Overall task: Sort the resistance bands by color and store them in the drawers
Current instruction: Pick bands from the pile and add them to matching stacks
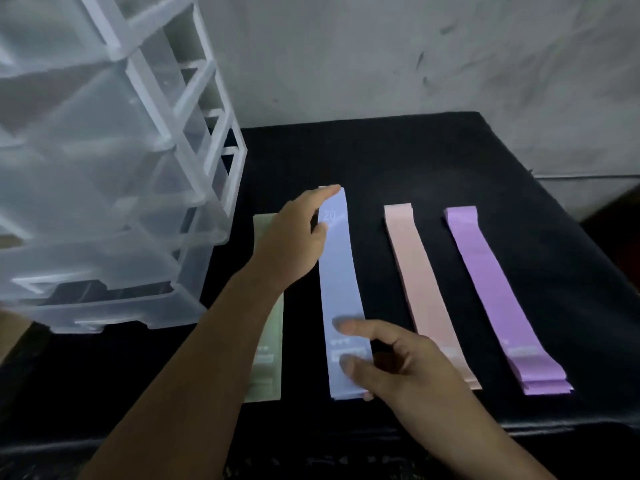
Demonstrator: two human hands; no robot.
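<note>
Black cloth-covered table (415,161) stands against a grey wall (381,46), with a translucent plastic drawer unit (104,168) at far left. Four flat band stacks lie side by side: pale green band (266,375), light blue band (341,271), pink band (419,271), purple band (491,289). The left hand (294,244) pinches the light blue band's far end; the right hand (398,362) grips its near end.
</note>
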